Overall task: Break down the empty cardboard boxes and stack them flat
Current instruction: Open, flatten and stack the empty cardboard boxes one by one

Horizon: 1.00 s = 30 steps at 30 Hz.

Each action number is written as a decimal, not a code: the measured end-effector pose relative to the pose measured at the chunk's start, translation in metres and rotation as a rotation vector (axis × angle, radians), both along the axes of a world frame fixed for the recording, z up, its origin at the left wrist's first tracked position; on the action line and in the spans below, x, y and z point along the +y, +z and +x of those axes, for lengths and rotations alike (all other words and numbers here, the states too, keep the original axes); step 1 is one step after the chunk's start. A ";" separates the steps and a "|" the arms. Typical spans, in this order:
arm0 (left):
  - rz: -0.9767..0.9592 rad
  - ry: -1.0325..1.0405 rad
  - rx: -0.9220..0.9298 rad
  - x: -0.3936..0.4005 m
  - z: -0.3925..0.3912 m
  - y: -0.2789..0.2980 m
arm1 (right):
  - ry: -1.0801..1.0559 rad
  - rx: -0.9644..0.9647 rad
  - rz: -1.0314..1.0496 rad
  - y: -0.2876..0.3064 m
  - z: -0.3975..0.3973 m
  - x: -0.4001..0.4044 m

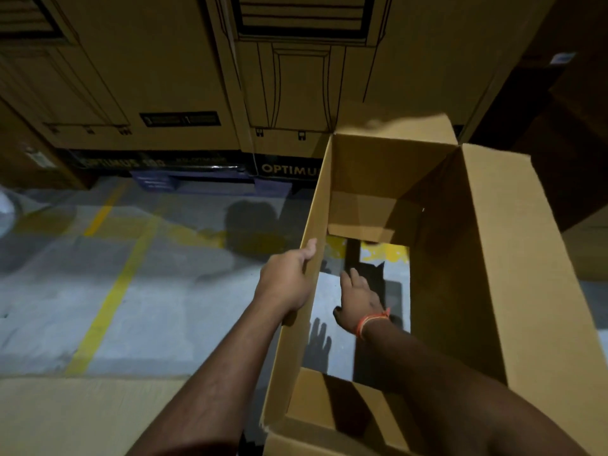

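Observation:
A tall brown cardboard box (pixel 487 258) stands open at the right of the view. Its bottom flaps hang apart, so the grey floor shows through the inside. My left hand (pixel 289 278) grips the top edge of the box's left wall, thumb inside and fingers outside. My right hand (pixel 358 299), with an orange thread at the wrist, reaches down inside the box with its fingers straight and holds nothing. A flat sheet of cardboard (pixel 82 419) lies on the floor at the lower left.
Large printed cartons (pixel 184 77) stand stacked along the back on a blue pallet (pixel 197 182). More brown boxes (pixel 575 159) rise at the right. The grey concrete floor (pixel 164 307) carries yellow painted lines (pixel 108 307).

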<state>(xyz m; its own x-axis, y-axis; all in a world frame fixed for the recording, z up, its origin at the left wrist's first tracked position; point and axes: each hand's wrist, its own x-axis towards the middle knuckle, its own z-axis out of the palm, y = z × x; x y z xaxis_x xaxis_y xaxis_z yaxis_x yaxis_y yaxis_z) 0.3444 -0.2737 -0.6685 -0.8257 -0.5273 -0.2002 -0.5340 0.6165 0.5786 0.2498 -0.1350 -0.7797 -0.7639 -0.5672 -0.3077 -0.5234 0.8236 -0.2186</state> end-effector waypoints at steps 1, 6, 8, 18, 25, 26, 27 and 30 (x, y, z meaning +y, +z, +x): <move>0.014 0.013 0.019 0.000 -0.002 0.000 | 0.017 0.032 -0.010 0.006 0.003 0.004; 0.093 0.116 0.003 -0.006 0.002 -0.016 | 0.225 -0.532 0.640 -0.027 0.062 0.030; 0.101 0.175 0.026 -0.010 0.002 -0.019 | 0.176 -0.518 0.531 -0.035 0.076 0.040; 0.166 0.343 0.021 -0.008 0.004 -0.034 | 0.124 -0.265 0.089 0.031 0.083 0.047; 0.098 0.332 -0.023 -0.005 -0.005 -0.051 | 0.154 0.014 0.066 0.086 0.059 0.084; 0.086 0.327 -0.038 -0.004 -0.007 -0.055 | 0.155 0.031 0.101 0.093 0.055 0.093; 0.074 0.318 -0.055 -0.002 -0.009 -0.058 | 0.155 0.048 0.127 0.098 0.051 0.102; 0.031 0.276 -0.082 0.009 -0.015 -0.066 | 0.167 0.065 0.205 0.107 0.047 0.122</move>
